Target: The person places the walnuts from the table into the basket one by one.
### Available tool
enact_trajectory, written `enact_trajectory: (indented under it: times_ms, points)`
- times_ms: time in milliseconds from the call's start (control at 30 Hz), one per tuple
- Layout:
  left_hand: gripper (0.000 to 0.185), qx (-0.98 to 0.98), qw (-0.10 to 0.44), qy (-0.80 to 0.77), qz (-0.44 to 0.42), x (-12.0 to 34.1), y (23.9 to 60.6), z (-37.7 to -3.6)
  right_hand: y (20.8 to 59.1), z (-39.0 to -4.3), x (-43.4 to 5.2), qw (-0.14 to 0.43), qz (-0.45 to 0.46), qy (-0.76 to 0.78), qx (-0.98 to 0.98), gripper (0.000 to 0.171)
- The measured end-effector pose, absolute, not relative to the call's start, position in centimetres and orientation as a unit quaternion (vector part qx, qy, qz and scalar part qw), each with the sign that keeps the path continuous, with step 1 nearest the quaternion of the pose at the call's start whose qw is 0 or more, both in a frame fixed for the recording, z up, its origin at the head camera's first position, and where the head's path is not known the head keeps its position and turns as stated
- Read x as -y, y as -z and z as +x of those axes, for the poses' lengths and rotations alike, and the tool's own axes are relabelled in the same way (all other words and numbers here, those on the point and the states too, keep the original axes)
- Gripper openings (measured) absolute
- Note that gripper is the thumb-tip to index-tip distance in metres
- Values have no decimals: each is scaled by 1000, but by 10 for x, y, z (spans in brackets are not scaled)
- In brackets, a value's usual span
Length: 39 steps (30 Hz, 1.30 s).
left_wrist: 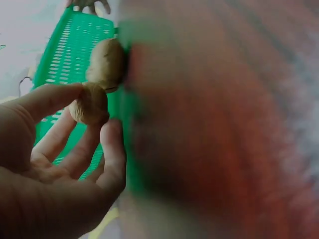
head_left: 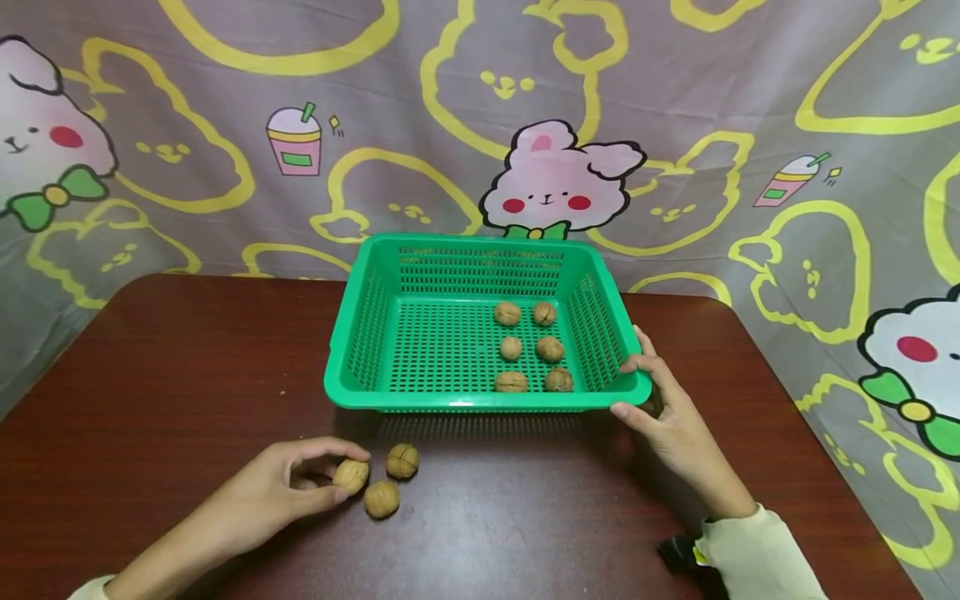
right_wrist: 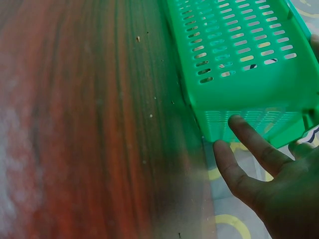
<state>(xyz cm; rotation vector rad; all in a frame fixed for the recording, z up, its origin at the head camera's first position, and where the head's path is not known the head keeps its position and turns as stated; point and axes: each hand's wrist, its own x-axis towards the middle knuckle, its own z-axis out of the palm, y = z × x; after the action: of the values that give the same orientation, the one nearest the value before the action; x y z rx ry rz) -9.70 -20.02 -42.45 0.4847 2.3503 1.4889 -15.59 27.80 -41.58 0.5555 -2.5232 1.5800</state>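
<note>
Three walnuts lie on the dark wooden table [head_left: 165,375] in front of a green plastic basket [head_left: 450,402]. My left hand [head_left: 347,477] pinches the nearest walnut [head_left: 351,475] between thumb and fingers; the other two walnuts [head_left: 402,460] [head_left: 382,498] sit just to its right. The left wrist view shows that hand [left_wrist: 94,112] holding the pinched walnut [left_wrist: 88,102], with another walnut [left_wrist: 105,64] behind it. My right hand [head_left: 628,386] grips the basket's front right corner, thumb on the rim. In the right wrist view its fingers [right_wrist: 251,142] press the basket's wall [right_wrist: 239,64]. Several walnuts [head_left: 550,348] lie in the basket's right half.
A cartoon-rabbit cloth [head_left: 555,179] hangs behind the table. Bare tabletop stretches to the left of the basket and along the front edge. The table's right edge runs close to my right sleeve [head_left: 757,554].
</note>
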Motion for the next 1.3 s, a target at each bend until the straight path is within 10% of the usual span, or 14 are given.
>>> enact_trajectory:
  times_ms: [633, 1300]
  points:
    - [36, -762, 207, -549, 273, 187, 322, -112, 418, -156, -280, 55, 188, -533, 823, 39]
    - [40, -714, 379, -469, 356, 109, 253, -262, 420, -156, -279, 55, 190, -531, 824, 38]
